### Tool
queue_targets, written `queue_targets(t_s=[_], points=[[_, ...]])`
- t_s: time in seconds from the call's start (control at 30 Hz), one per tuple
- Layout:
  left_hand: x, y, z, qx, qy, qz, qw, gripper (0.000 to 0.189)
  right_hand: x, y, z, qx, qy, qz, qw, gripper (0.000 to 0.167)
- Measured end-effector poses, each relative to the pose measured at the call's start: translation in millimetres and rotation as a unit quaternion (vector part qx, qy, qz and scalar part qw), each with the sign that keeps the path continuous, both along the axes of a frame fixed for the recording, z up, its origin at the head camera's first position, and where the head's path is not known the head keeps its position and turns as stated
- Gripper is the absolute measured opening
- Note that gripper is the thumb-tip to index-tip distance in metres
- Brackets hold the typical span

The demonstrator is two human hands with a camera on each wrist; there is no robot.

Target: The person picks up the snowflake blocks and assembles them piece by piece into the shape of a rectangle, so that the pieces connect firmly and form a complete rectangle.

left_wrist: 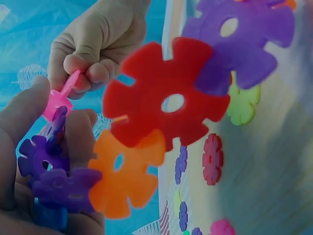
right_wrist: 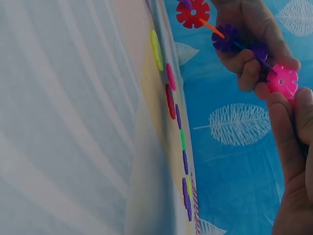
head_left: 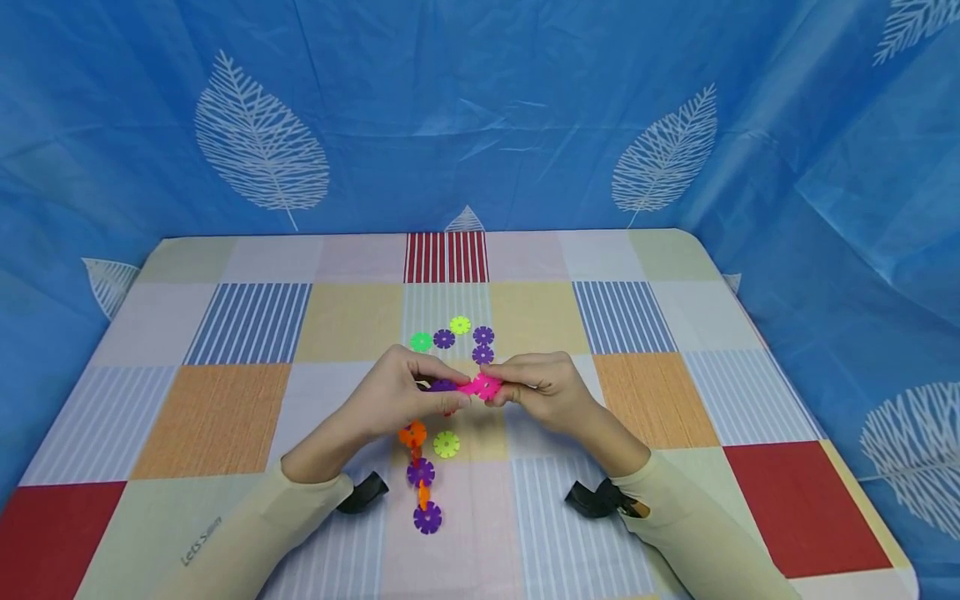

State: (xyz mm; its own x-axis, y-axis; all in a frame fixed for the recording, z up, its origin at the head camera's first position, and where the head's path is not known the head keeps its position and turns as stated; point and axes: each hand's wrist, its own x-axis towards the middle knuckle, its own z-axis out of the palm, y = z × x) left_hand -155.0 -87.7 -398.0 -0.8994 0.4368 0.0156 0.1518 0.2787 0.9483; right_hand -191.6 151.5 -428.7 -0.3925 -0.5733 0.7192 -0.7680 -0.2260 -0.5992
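Free tablecloth (head_left: 645,400) both sides, discs (head_left: 460,325) central

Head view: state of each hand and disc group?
Left hand: pinching the disc chain
Right hand: pinching a pink disc
Disc chain: linked, trailing from the left hand
Green disc: lying flat
Near yellow-green disc: lying flat
Far yellow-green disc: lying flat
Far purple discs: flat; linking unclear
Red disc: mostly hidden behind left hand

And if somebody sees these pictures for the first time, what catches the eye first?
Probably the bright pink discs, which the left hand and right hand pinch above the table. Next comes the colourful disc chain, running from the left hand toward the near edge. Behind the table, white leaf prints stand out on the blue backdrop.
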Motion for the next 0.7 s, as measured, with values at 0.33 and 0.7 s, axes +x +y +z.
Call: queue_targets(t_s=[0.33,0.7], points=[[-0.1,-0.3,3.8,0.016,0.015,-0.020,0.9996,0.020,-0.5,-3.0,-3.2,-0.023,0.007,0.028,0.9993,0.033],[0.8,2.1,4.8,-0.032,0.058,0.002,0.9978,0.018,-3.3,0.0,-0.3,-0.019,0.021,-0.016,0.9995,0.030]])
